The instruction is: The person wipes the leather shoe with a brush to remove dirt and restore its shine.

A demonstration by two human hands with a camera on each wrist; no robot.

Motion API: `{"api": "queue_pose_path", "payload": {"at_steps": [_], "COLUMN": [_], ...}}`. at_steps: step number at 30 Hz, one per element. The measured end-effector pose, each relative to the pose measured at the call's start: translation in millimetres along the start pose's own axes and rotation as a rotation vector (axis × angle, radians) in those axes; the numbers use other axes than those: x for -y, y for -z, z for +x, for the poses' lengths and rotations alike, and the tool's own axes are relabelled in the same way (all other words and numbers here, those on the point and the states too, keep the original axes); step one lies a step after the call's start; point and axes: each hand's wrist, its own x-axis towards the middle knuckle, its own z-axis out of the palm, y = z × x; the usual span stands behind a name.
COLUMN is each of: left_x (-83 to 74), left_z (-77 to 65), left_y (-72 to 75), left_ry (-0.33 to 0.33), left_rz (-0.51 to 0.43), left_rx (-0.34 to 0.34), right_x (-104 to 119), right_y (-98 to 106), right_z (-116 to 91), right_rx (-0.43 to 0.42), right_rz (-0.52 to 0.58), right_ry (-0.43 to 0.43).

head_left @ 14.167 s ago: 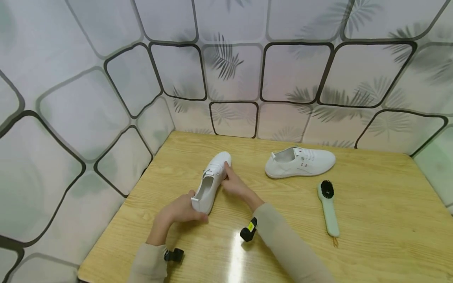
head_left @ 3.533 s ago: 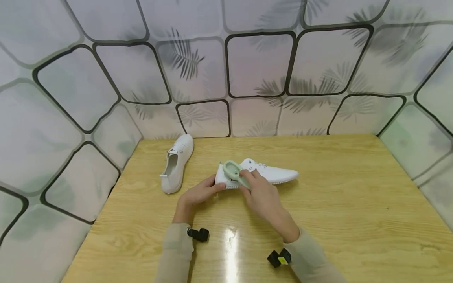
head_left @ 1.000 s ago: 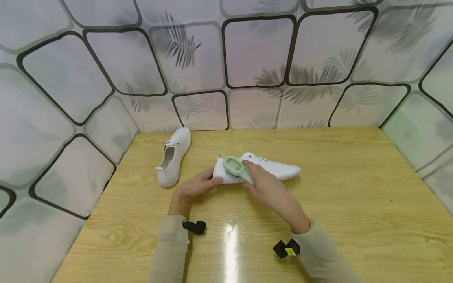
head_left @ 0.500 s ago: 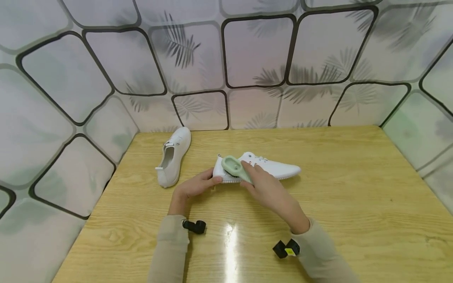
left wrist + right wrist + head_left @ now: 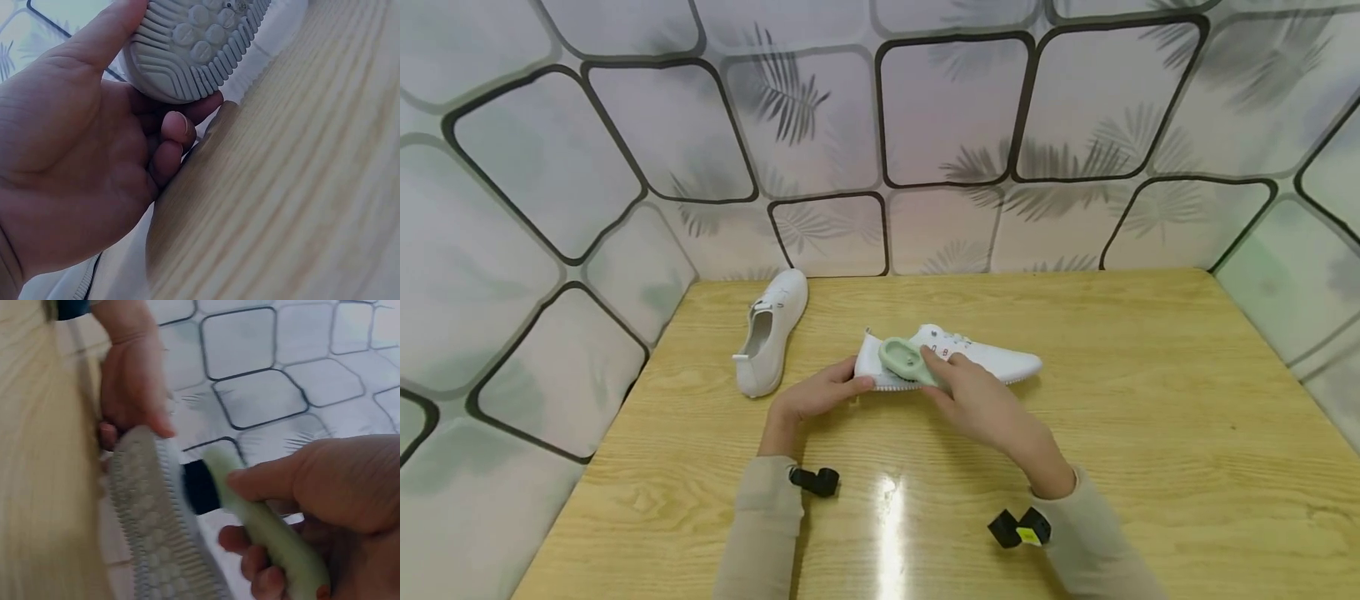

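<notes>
A white shoe (image 5: 1000, 362) lies tilted, toe to the right, its ribbed sole (image 5: 200, 37) turned toward the person. My left hand (image 5: 820, 393) grips its heel, thumb on the sole edge and fingers behind. In my right hand (image 5: 981, 400) is a pale green shoe brush (image 5: 901, 358), held by its handle. Its dark bristles (image 5: 201, 487) press against the shoe's side near the heel, as the right wrist view shows. The second white shoe (image 5: 772, 333) stands upright at the left, apart from both hands.
A wood-grain table (image 5: 1150, 467) bears everything. A patterned pale curtain or wall (image 5: 955, 125) rises at the table's back edge and along both sides. Black wrist cameras (image 5: 816, 482) sit at both cuffs.
Since the oldest frame, one shoe was let go at the left, and the other shoe and the brush taken up. Lately the brush shifts slightly along the heel side; the left hand stays put.
</notes>
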Motion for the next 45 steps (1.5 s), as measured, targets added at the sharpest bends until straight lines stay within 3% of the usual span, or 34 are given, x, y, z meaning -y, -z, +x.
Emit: {"api": "queue_pose_path", "payload": {"at_steps": [5, 12, 18, 23, 27, 31, 38, 45], "left_x": [-1.2, -5.0, -8.8, -11.0, -12.5, -12.4, -14.2, -14.2], "left_z": [0.7, 1.6, 4.3, 4.6, 6.5, 8.8, 11.8, 11.8], "left_y": [0.1, -3.1, -7.1, -9.9, -12.7, -12.4, -15.0, -16.0], "left_ry": [0.016, 0.048, 0.098, 0.097, 0.089, 0.103, 0.143, 0.121], "left_rz": [0.001, 0.018, 0.039, 0.025, 0.004, -0.001, 0.044, 0.085], "left_rx": [-0.009, -0.065, -0.111, -0.125, -0.134, -0.148, -0.210, -0.206], "right_x": [-3, -2, -8, -8, -5, -6, -8, -9], "right_y": [4, 0, 7, -2, 4, 10, -9, -16], "right_z": [-2, 2, -2, 4, -2, -5, 6, 9], "right_rx": [-0.013, 0.004, -0.032, -0.030, -0.015, -0.047, -0.114, -0.189], "right_rz": [-0.010, 0.038, -0.003, -0.011, -0.018, -0.061, -0.126, -0.127], "right_ry": [-0.056, -0.029, -0.079, -0.054, -0.060, -0.081, -0.066, -0.062]}}
